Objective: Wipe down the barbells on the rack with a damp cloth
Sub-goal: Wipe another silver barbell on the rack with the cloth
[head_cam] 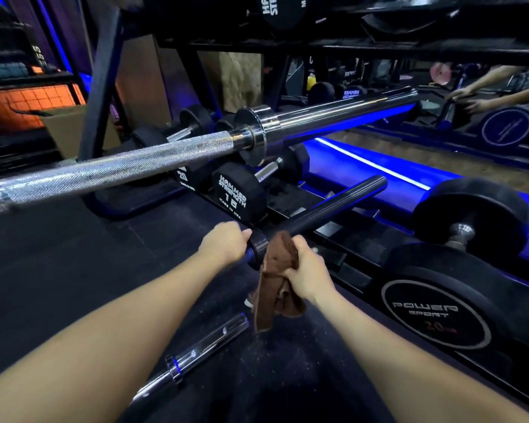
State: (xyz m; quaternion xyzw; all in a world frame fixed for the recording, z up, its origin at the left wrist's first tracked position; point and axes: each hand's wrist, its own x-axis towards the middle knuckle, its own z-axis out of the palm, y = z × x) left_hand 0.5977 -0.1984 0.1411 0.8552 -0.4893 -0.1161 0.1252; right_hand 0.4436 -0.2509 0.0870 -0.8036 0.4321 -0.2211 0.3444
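My left hand (pixel 223 242) grips black barbell (pixel 333 206) at collar, bar angled over dumbbell rack (pixel 342 236). My right hand (pixel 309 270) clutches brown cloth (pixel 272 279) against sleeve, cloth tail hanging. Chrome barbell (pixel 135 166) crosses above; short chrome bar (pixel 202 352) on floor.

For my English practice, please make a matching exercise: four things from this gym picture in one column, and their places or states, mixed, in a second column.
Things:
1. brown cloth
2. black bar
3. chrome barbell
4. short chrome bar

Places or states:
A. lies on the floor between the forearms
B. gripped by the right hand
C. held by the left hand at its near end
D. crosses the picture above the hands

Pairs: 1-B, 2-C, 3-D, 4-A
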